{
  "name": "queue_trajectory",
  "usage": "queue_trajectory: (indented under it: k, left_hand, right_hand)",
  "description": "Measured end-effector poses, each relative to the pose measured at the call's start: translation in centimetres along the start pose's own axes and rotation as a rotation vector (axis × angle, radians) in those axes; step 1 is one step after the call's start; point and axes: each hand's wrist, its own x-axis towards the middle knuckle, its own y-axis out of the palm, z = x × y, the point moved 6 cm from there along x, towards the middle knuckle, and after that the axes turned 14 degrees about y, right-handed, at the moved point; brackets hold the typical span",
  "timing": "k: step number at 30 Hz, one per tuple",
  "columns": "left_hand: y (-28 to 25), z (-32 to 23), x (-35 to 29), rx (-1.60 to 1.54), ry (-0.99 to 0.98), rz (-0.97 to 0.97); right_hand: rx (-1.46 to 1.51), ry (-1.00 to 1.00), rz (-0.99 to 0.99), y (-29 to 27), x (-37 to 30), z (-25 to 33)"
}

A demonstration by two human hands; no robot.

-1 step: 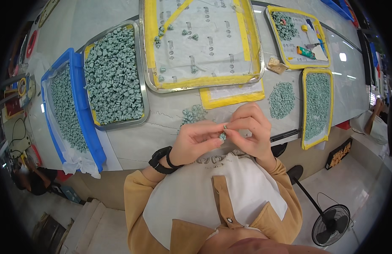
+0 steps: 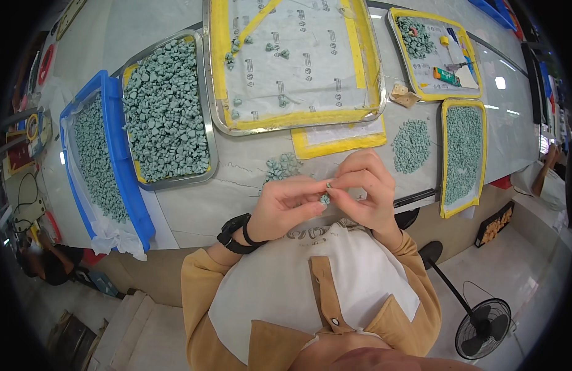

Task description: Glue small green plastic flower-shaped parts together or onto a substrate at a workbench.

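Note:
Over the table's near edge my two hands meet, fingertips touching. My left hand (image 2: 285,208) is closed in a pinch on a small green piece (image 2: 324,200) like a tiny petalled bead. Thumb and forefinger of my right hand (image 2: 367,191) are pressed together on another tiny green piece (image 2: 328,185) right beside it. Whether the two pieces are joined is too small to tell. Just beyond my left hand lies a loose cluster of green pieces (image 2: 283,166). A flat heap of smaller green pieces (image 2: 411,146) lies beyond my right hand.
A blue crate (image 2: 116,133) and a metal tray (image 2: 213,162), both full of green pieces, stand at left. A large paper-lined tray (image 2: 298,125) lies ahead. At right are a yellow-edged tray (image 2: 445,161) of pieces and another tray (image 2: 437,96) with a glue tube. A fan (image 2: 482,328) stands lower right.

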Motion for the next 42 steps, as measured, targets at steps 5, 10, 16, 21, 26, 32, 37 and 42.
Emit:
queue_trajectory:
  k: [5, 10, 16, 21, 26, 32, 37, 42]
  left_hand:
    - [0.1, -0.4, 0.2, 0.028, 0.002, 0.007]
    - [-0.4, -0.9, 0.7, 0.098, 0.068, -0.128]
    - [-0.7, -0.8, 0.5, 0.090, 0.096, -0.085]
    - [-0.3, -1.2, 0.5, 0.138, 0.098, -0.110]
    - [-0.2, -1.7, 0.5, 0.263, 0.117, -0.110]
    - [0.6, -3.5, 0.9, 0.711, 0.300, -0.018]
    - [0.1, -2.4, 0.8, 0.439, 0.174, -0.097]
    - [-0.3, -2.1, 0.6, 0.284, 0.168, -0.125]
  right_hand:
    - [0.093, 0.095, 0.029, 0.6, -0.1, -0.5]
    - [0.220, 0.227, 0.031, 0.7, -1.1, -0.9]
    - [0.240, 0.374, 0.176, 2.2, -1.4, -1.3]
    - [0.152, 0.394, 0.171, 2.3, -1.6, -1.3]
    - [0.172, 0.409, 0.148, 2.2, -1.3, -1.3]
    - [0.152, 0.405, 0.139, 2.0, -1.1, -1.3]
    - [-0.079, 0.241, -0.007, 1.3, -1.0, 0.2]
    - [-0.045, 0.218, -0.014, 1.0, -1.0, 0.4]
